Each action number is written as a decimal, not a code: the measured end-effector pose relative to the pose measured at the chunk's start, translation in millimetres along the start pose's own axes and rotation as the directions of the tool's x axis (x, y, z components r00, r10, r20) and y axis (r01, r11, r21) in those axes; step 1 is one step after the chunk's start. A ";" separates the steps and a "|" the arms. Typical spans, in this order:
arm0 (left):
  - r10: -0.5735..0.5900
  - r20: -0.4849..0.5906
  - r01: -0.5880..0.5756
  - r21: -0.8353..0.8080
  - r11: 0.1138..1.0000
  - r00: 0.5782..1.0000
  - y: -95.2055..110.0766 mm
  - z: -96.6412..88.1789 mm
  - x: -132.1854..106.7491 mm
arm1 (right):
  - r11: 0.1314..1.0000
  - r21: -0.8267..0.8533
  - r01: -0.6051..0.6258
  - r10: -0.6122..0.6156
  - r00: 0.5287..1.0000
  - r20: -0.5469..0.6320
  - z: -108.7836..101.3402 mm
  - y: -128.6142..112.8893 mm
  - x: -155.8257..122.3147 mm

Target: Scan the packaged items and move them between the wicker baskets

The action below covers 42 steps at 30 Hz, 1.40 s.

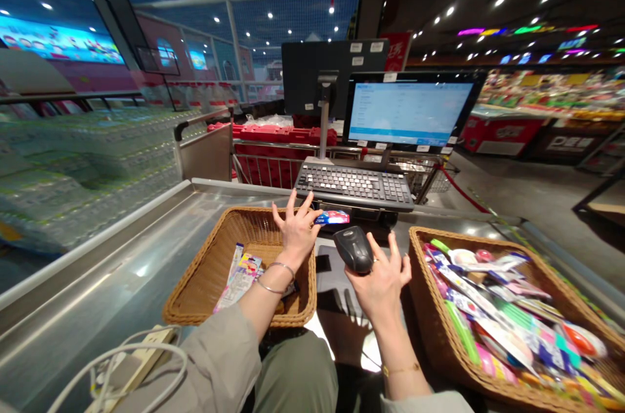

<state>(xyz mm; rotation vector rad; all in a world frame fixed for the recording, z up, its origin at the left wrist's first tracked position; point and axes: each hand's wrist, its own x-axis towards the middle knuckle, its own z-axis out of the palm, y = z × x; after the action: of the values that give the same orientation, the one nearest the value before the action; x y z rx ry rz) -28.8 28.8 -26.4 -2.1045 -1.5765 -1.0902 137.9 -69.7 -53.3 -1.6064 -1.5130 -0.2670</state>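
My left hand reaches over the far right side of the left wicker basket. Its thumb and index finger pinch a small blue-and-red box, while the other fingers spread upward. Inside that basket lie a few packaged items, among them a pink-and-white pack. A black barcode scanner is gripped by my right hand, its head tilted up just below the box. Scanner and box are apart. Part of the scanner's handle is hidden behind my fingers.
At right, another wicker basket holds many packaged goods. Beyond my hands stand a keyboard and a lit monitor. A power strip with a coiled white cable lies on the metal counter. A shopping cart is behind.
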 end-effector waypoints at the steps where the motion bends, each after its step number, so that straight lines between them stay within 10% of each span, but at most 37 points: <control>1: -0.001 0.004 0.001 0.001 1.000 1.000 0.3 -0.3 0.0 | 1.000 -0.001 -0.001 0.001 1.000 0.006 -0.2 -0.1 0.1; 31: 0.025 0.033 -0.024 -0.031 0.999 0.999 11.0 -9.0 2.6 | 0.998 -0.066 -0.015 0.012 0.998 -0.054 -21.5 8.0 4.4; 42: 0.122 0.043 -0.117 -0.096 0.988 0.992 45.9 -13.7 10.7 | 0.985 -0.062 -0.160 0.153 0.982 -0.113 -49.9 19.4 5.4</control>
<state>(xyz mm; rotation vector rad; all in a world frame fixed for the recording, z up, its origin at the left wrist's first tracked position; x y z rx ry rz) 8.9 11.2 -0.4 -2.2711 -1.4252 -1.0991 176.3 -98.4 -29.1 -1.7291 -1.3007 -0.3170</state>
